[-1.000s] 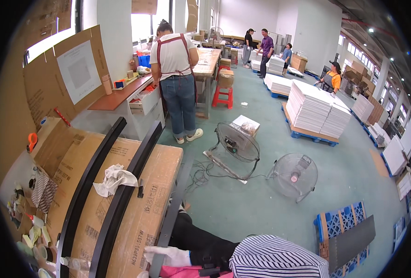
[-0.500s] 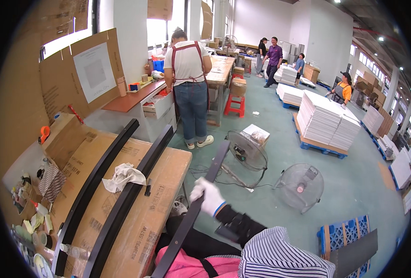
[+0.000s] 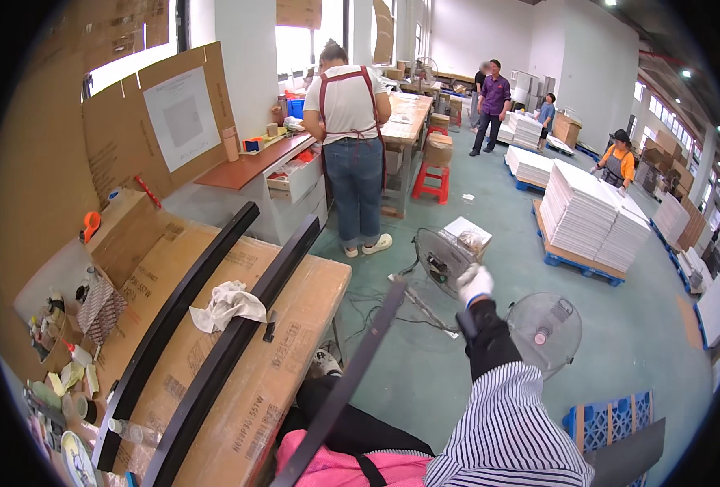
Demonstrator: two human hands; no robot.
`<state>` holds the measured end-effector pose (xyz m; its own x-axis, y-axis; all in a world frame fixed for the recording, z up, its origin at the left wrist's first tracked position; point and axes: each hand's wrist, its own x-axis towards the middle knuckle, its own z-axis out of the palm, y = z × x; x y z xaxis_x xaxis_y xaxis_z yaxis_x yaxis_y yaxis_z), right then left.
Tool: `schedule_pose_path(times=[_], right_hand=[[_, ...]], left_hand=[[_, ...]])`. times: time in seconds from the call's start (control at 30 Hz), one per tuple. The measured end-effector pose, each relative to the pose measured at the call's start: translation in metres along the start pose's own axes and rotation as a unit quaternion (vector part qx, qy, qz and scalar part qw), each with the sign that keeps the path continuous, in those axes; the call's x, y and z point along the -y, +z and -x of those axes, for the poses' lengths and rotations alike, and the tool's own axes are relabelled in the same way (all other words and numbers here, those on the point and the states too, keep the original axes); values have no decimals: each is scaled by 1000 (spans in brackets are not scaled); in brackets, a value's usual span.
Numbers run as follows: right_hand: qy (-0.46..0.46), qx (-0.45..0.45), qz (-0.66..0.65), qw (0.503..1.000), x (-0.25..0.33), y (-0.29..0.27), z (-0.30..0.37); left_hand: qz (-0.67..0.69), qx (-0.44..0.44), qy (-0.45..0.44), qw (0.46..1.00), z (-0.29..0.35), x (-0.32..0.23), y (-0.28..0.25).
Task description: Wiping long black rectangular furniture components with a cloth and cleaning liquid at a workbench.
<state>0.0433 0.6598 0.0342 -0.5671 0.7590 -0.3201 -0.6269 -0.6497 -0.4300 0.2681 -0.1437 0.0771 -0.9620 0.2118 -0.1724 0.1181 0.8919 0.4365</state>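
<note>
My right hand (image 3: 475,282), in a white glove, is raised out over the floor in front of the floor fans, its fingers curled together and no object showing in them. It is apart from the long dark bar (image 3: 352,373), which slants up from the lower edge beside my pink garment. My left hand is out of view, and the bar's lower end is cut off. Two more black bars, a left one (image 3: 173,325) and a right one (image 3: 234,349), lie side by side on the cardboard-covered table (image 3: 303,325). A crumpled white cloth (image 3: 228,307) rests over the right one.
Two floor fans, one near the boxes (image 3: 445,264) and one further right (image 3: 542,329), stand on the floor among cables. A person in an apron (image 3: 352,154) works ahead at a drawer (image 3: 295,174). Pallets of stacked white panels (image 3: 587,215) stand right. Bottles and tools clutter the table's left edge.
My right hand has let go of the dark bar and moved right and up, away from it. The bar's upper end sits a little lower. The view has shifted slightly left.
</note>
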Motion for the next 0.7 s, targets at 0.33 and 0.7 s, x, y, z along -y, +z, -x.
schedule_pose_path(times=[0.33,0.7], right_hand=[[510,349,-13,786,-226,7,358],[476,136,-10,869,-258,6,411]], left_hand=[[-63,-150,58,985,-83,-40,73],[-132,-21,-1,991,-150,-169,44]])
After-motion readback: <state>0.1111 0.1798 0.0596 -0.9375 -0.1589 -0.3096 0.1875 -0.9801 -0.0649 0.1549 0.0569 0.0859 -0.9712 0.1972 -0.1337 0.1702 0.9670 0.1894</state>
